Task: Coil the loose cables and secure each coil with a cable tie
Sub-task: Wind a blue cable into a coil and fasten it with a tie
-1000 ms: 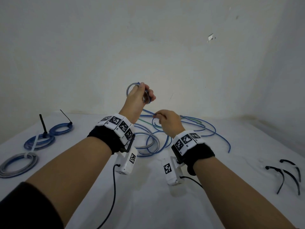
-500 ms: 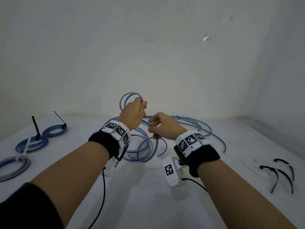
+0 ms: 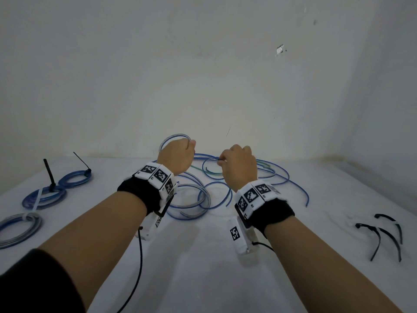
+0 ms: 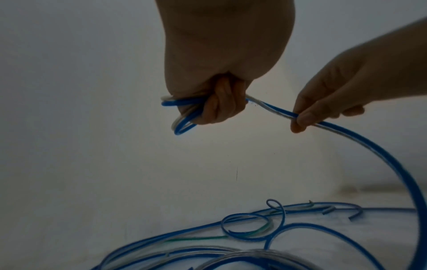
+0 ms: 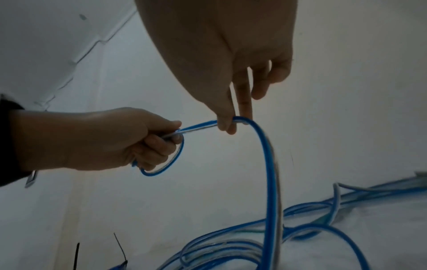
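Overhead, the left hand (image 3: 176, 158) fists glossy blue-and-clear cable (image 4: 360, 144) loops while the right hand (image 3: 239, 168) pinches its smooth strand.

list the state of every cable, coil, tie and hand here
left hand: grips small started coil, raised
right hand: fingers pinch blue cable beside the coil
loose cables: tangled on table, uncoiled
three coils: tied, lying far left
spare ties: unused, lying right
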The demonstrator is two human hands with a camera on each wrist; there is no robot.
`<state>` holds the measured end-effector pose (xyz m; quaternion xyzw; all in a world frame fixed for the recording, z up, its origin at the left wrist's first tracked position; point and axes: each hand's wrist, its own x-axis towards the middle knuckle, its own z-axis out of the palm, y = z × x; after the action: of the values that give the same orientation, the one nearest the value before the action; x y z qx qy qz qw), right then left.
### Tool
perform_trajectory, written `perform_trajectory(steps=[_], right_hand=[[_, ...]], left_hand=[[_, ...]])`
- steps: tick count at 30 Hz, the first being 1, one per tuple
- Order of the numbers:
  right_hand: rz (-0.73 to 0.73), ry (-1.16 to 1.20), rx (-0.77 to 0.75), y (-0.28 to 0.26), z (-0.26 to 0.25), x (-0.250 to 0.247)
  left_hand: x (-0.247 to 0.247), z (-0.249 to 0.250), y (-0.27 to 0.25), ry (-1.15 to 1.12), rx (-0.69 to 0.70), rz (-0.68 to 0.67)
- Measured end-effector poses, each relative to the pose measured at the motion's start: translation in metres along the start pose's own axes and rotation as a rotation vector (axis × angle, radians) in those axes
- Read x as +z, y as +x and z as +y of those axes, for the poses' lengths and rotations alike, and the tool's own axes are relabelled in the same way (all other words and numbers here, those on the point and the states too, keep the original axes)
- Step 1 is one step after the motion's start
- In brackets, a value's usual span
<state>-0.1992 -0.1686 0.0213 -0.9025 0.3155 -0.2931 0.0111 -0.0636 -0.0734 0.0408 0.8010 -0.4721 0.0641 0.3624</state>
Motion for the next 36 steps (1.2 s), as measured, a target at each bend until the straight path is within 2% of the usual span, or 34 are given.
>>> perform_trajectory(steps=[4,8,11,15,18,20,24,26,30,33,36], right_hand=[[0.046,0.065,0.028,0.01,-0.001,-0.006],[0.11,0.114,0.006,0.017,-0.002,-0.011],[0.092,0.158,-0.039,0.022,-0.002,-0.012],[-0.025,0.146,-0.105,0.027,-0.002,-0.02],[-0.202,0.245,-0.03,0.032,-0.002,-0.027],[-0.257,0.345,0.012,0.034,-0.005,-0.033],[-0.144,0.441,-0.044,0.031,-0.017,-0.047],[-0.128,0.403,-0.057,0.031,-0.021,-0.049],[-0.18,0.473,-0.037,0.036,-0.013,-0.036],[-0.046,0.441,-0.094,0.031,-0.003,-0.015],[0.105,0.448,-0.047,0.03,0.0,-0.002]], left_hand=[[0.005,0.003,-0.001,-0.072,0.009,-0.132],[0.004,0.01,-0.002,-0.401,-0.075,-0.223],[0.0,0.012,-0.004,-0.546,-0.131,-0.309],[-0.006,0.005,-0.003,-0.522,-0.1,-0.284],[-0.007,-0.006,-0.003,-0.445,-0.071,-0.278],[-0.009,-0.008,-0.005,-0.442,-0.075,-0.333],[-0.014,0.003,-0.012,-0.575,-0.056,-0.572],[-0.017,0.008,-0.014,-0.59,-0.044,-0.627],[-0.023,0.009,-0.014,-0.733,-0.069,-0.63],[-0.024,0.006,-0.015,-0.829,-0.09,-0.61],[-0.022,0.004,-0.015,-0.934,-0.145,-0.641]])
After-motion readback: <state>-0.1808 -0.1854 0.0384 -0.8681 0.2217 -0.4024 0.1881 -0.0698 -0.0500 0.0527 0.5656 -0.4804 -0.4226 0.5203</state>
